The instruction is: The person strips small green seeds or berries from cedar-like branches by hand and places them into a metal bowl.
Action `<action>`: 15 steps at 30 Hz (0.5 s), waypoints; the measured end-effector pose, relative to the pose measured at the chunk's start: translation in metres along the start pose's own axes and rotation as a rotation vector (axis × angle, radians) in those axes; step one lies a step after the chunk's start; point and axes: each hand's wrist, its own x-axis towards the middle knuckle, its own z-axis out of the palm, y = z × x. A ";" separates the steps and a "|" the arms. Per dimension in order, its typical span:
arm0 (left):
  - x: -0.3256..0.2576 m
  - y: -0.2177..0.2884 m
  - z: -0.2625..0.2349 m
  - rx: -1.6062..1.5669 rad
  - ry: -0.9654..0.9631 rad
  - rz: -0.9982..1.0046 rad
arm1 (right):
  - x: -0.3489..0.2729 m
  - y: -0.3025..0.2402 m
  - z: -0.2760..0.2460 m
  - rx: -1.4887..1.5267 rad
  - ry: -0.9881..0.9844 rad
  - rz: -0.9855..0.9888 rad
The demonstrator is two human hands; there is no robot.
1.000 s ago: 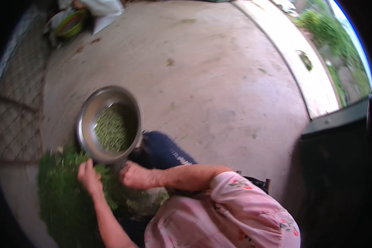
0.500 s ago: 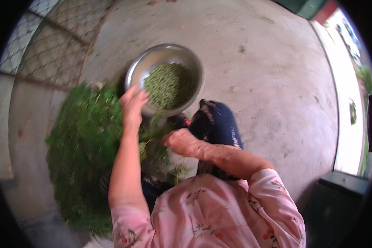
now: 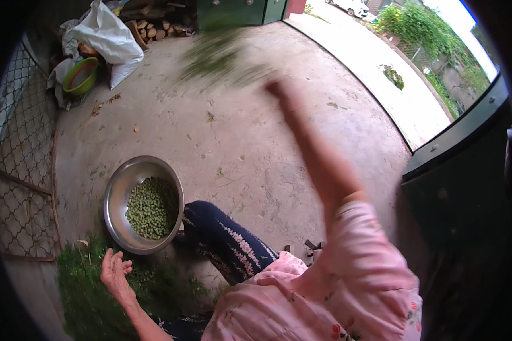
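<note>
My right arm is stretched far forward, and my right hand (image 3: 280, 91) is smeared by motion. Just ahead and left of it, a blurred sprig of leafy green stalks (image 3: 213, 54) is in the air above the floor. Whether my fingers still grip its stem end cannot be made out. My left hand (image 3: 117, 271) is open with its fingers apart, holding nothing, just below the rim of a steel bowl (image 3: 112, 213). Small round green pods or berries (image 3: 149, 209) lie in that bowl. A heap of feathery green plants (image 3: 77, 290) spreads under and around my left hand.
Wire mesh fencing (image 3: 23, 199) runs along the left. At the far left stand a white sack (image 3: 105, 37), a green basin (image 3: 81, 79) and stacked firewood (image 3: 153, 31). A dark green metal door (image 3: 461, 193) is on the right, beside an opening to the outdoors. Bits of leaf litter the concrete floor (image 3: 239, 131).
My right hand has swung from beside the bowl far forward, and the green stalks have moved out over the floor. My left hand has come off the bowl's rim. The view has shifted up and right.
</note>
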 end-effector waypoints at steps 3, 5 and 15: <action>0.000 -0.009 0.004 -0.025 -0.020 0.027 | 0.023 0.084 -0.166 -0.079 0.551 0.185; 0.005 -0.030 0.005 -0.063 -0.066 -0.030 | 0.000 0.123 -0.230 -0.078 0.749 0.314; 0.006 -0.077 -0.009 -0.155 0.027 -0.193 | -0.090 0.145 -0.057 0.607 0.698 0.515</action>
